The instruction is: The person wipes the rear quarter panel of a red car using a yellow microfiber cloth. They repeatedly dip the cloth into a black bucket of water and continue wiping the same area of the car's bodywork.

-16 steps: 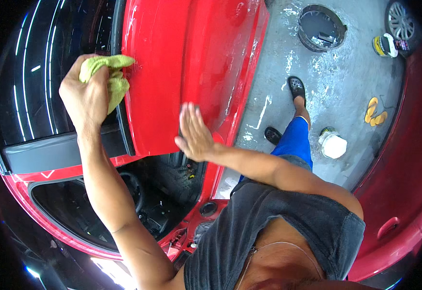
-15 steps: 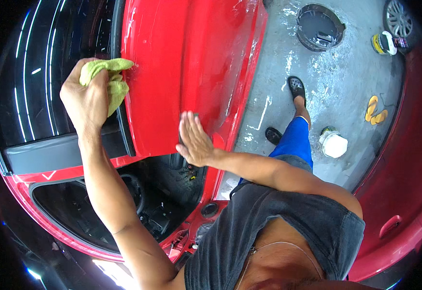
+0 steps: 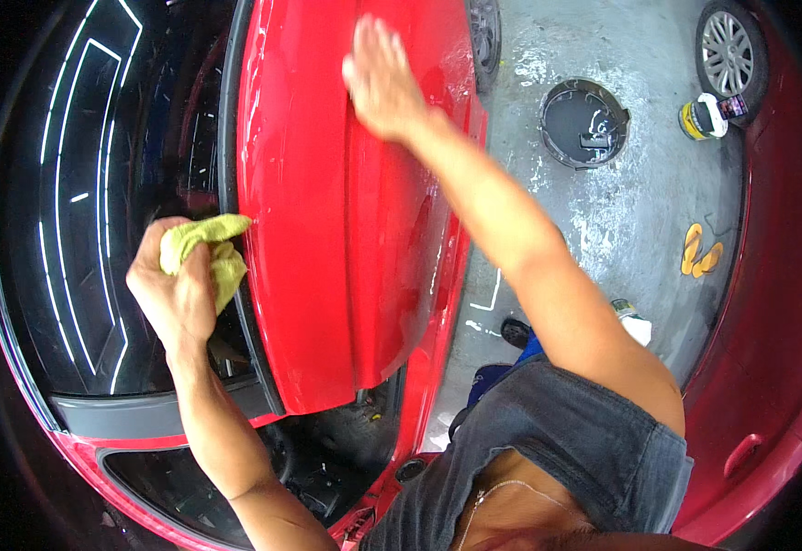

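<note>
Left hand (image 3: 173, 285): curled closed around a bunched yellow-green cloth (image 3: 228, 274), which shows between thumb and fingers, one end poking out to the right.
Right hand (image 3: 384, 83): palm down, fingers stretched nearly straight and close together; its underside is hidden, so I cannot tell whether it has hold of anything.
Cloth to panel: the cloth lies at the left edge of the red door panel (image 3: 300, 248), its loose end overlapping the dark trim strip (image 3: 228, 165) in view; contact is unclear.
Panel to hands: directly right of the left hand and beneath the right; the right hand is farther out from the body and the nearer to the panel's middle.
Long axis: panel, crease and trim run roughly parallel, lengthwise away from the person.
Surface: glossy red, with pale streaks of light; dark glossy glass (image 3: 79, 266) lies on the trim's other side, mirroring overhead lights.
Floor: grey floor (image 3: 502, 216) to the right, with shiny whitish patches.
On it: a round black tub (image 3: 594, 89), yellow sandals (image 3: 692, 248) and a white-topped container (image 3: 638, 328) partly behind the right arm.
Far side: a darker red car (image 3: 777, 358), a yellow-and-black container (image 3: 694, 121) near its wheel (image 3: 729, 50).
</note>
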{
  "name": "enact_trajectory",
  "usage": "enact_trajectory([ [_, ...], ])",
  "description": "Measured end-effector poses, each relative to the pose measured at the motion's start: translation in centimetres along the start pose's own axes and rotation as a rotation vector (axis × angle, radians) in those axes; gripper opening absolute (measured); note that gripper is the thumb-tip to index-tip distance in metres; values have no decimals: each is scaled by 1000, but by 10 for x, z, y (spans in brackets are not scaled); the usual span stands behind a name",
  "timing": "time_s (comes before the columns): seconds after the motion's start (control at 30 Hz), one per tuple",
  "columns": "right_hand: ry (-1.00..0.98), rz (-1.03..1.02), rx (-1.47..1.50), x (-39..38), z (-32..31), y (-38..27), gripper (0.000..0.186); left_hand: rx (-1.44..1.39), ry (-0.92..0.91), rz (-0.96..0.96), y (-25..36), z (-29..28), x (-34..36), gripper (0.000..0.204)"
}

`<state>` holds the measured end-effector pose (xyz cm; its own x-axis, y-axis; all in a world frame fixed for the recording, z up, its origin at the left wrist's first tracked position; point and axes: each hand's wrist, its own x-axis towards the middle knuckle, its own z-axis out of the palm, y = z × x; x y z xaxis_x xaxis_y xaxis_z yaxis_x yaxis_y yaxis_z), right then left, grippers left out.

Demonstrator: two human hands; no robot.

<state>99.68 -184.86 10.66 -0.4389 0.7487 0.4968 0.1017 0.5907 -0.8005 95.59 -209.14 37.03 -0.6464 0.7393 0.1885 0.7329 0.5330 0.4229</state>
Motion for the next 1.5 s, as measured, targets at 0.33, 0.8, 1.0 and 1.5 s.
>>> enact_trajectory([
  [0.33,-77,37,108,-173,37,-111,86,63,58,31,30,-4,0,22],
  [0.8,-245,34,331,-377,67,-196,80,36,37,26,7,-32,-77,19],
  [1.0,-52,56,185,-137,33,-91,80,-94,41,22,24,-12,-33,18],
  [1.5,-119,-121,234,-128,3,-118,76,229,46,104,116,29,129,20],
])
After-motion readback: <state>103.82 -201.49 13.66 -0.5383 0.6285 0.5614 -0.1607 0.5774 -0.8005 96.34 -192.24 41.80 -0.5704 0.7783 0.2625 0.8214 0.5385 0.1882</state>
